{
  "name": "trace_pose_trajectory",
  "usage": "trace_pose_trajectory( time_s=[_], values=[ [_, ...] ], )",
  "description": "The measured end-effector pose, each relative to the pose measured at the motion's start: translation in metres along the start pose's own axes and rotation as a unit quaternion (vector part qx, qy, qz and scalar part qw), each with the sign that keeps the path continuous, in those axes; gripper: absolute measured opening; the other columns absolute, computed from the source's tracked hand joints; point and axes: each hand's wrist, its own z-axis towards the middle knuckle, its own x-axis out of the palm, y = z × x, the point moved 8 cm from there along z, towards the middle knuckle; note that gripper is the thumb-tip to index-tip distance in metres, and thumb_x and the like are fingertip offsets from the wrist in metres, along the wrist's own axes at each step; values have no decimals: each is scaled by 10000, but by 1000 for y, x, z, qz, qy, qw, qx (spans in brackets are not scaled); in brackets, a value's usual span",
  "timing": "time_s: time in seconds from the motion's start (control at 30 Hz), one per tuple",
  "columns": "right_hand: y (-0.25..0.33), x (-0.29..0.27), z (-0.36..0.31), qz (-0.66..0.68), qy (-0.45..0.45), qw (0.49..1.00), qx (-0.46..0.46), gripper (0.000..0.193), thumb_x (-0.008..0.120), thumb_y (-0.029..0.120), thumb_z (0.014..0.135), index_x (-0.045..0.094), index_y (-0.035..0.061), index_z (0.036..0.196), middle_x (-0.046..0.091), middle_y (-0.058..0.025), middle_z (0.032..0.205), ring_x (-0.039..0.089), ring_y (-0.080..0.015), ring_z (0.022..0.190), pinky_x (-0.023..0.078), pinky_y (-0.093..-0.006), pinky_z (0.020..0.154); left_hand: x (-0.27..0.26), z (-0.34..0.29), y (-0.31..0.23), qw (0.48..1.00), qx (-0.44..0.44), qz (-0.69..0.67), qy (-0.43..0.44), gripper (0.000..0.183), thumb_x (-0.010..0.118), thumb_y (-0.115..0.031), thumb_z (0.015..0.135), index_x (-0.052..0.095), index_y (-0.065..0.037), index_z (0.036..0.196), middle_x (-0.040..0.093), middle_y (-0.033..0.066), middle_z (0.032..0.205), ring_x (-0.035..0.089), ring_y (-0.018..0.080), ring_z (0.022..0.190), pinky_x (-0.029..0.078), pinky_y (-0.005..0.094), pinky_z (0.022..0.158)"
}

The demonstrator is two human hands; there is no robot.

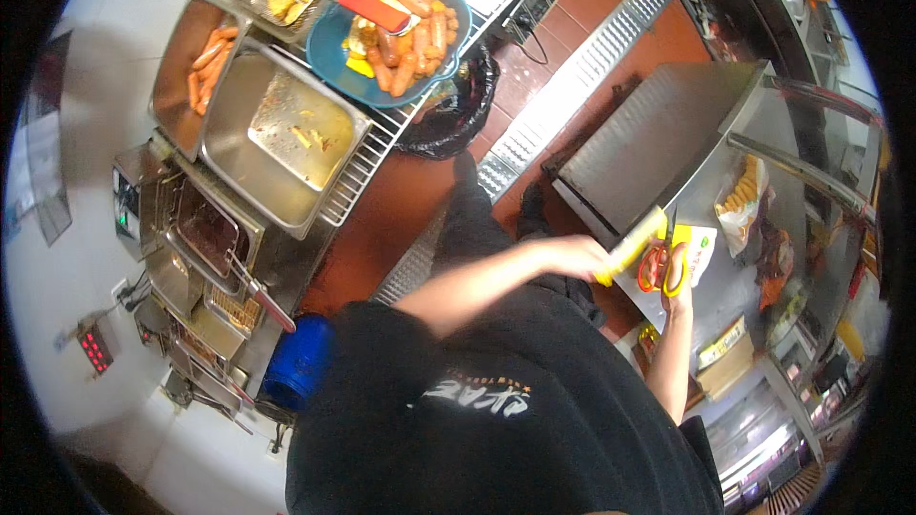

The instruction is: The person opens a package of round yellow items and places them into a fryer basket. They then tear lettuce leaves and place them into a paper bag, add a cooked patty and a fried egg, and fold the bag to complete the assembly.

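My left hand [579, 257] is closed on a long, narrow yellow packet [637, 242], held over the edge of the steel counter on the right. Beside it my right hand [677, 298] grips a pair of scissors [653, 267] by its red and yellow handle loops, with the dark blades pointing away from me. The blades are close to the packet; I cannot tell whether they touch it. A white and yellow package [701, 250] with a green mark shows just behind the scissors. Whether it is joined to the yellow packet is unclear.
On the left, a blue basin [324, 72] of sausages with a red-handled tool stands on a wire rack [367, 148], near steel pans [229, 124] and a fryer basket [210, 229]. A black-lined bin [477, 95] stands below. Bagged food [742, 205] lies on the right counter.
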Motion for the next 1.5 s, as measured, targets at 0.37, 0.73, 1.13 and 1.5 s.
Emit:
trace_pose_trajectory(
  time_s=[0.37,0.73,1.13,1.5],
  values=[
    [32,71,-23,-91,-40,995,-18,411,773,199,968,656,37,1326,574,44,777,530,-58,585,433,-218,545,-388,-108,30,827,-4,-99,-554,485,609,-564,1024,621,-80,1057,565,-19,699,381,55,472,285,225,412],
    [-54,-225,-62,-355,-479,801,-64,423,700,64,980,627,-3,1391,744,-143,1157,701,-202,996,553,-312,880,-179,-134,-96,811,217,-32,-543,273,577,-268,1095,685,-17,1083,666,25,769,593,84,611,472,233,542],
    [-110,-297,-10,-319,-431,841,-71,413,673,130,966,655,18,1362,728,-192,1241,712,-287,1110,532,-386,999,-262,-187,-253,679,448,-496,-305,580,628,-431,1035,509,6,1398,598,254,1300,599,384,1238,489,539,1094],
    [-36,-217,14,-243,-327,899,-160,468,544,373,1063,656,19,1349,681,-225,1339,639,-348,1276,471,-406,1085,9,17,-68,985,12,-25,-172,360,578,-242,1083,635,32,1309,702,173,1261,718,243,1108,597,364,965]
  ],
)
